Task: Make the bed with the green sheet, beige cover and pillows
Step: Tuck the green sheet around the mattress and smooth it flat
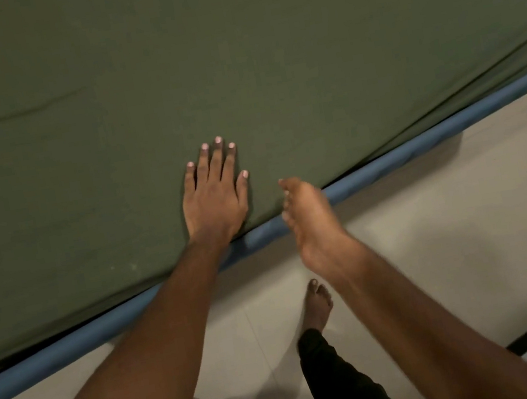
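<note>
The green sheet (pixel 234 66) fills the upper 2/3 of the frame, spread over the bed w/ only faint creases: one long wrinkle at upper left, a few running toward the right edge. Its near edge runs diagonally from lower left up to mid right. Just below that edge a blue mattress side (pixel 419 148) shows as a narrow band along the same diagonal, approx. parallel to the sheet's hem.

Left hand (pixel 215 200) lies flat, palm down, on the sheet near frame centre, fingers (pixel 221 157) stretched out and slightly spread, gripping nothing; the wrist crosses the sheet's edge & the forearm runs back to lower left. Right hand (pixel 310 219) is just right of it, at the bed's edge, turned edge-on and motion-blurred; it looks loosely extended, fingertips at or near the sheet's hem over the blue band, but contact can't be told for sure, nor if it pinches any cloth. Its forearm runs to lower right.

Below the bed: pale tiled floor (pixel 451 238). A bare foot (pixel 318 304) stands on it at lower centre, dark trouser legs (pixel 335 381) below that. A dark strip crosses the floor at lower right corner.

No containers in view. Beige cover & pillows not in frame.
</note>
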